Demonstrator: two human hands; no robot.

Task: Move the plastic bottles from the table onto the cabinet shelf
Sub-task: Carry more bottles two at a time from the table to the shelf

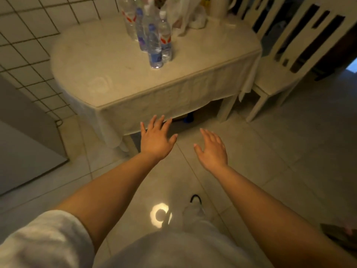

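Fingers [156, 120] of left hand [155, 141] spread wide, holding nothing; right hand [212, 149] likewise wide and bare, both over pale tiled floor [270, 151] before the cloth-covered rounded white counter [92, 60]. Clear plastic bottles [154, 49] with blue and red labels clustered upright at 12 o'clock. White slatted chair [286, 60] at 2 o'clock.

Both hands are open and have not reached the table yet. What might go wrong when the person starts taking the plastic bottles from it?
1. The clear plastic bottles stand tightly clustered, so gripping the nearest one may topple its neighbours.
2. The white tablecloth hangs over the edge close to the left hand; catching it could drag the bottles.
3. The right hand must reach past the front bottles for the back ones beside the crumpled white plastic bag.
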